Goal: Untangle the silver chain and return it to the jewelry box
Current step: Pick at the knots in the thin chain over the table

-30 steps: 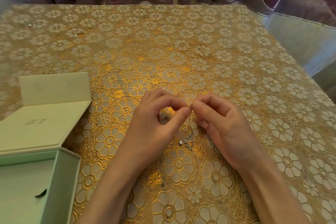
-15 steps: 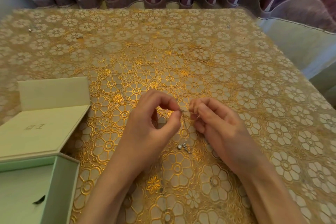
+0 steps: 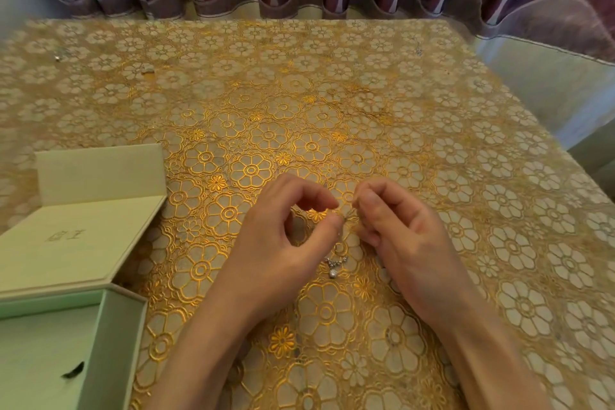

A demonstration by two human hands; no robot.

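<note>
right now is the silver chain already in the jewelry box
No, both hands pinch the silver chain above the tablecloth, to the right of the open jewelry box.

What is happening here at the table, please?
A person is working on a thin silver chain, pinching it between the left hand and the right hand just above the gold-flowered tablecloth. Its small pendant hangs below the fingers. The pale green jewelry box stands open at the left, and the chain is not yet in it.

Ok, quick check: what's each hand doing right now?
Left hand: thumb and forefinger pinch the silver chain.
Right hand: fingers curled, pinching the same chain close beside the left fingertips.
</note>
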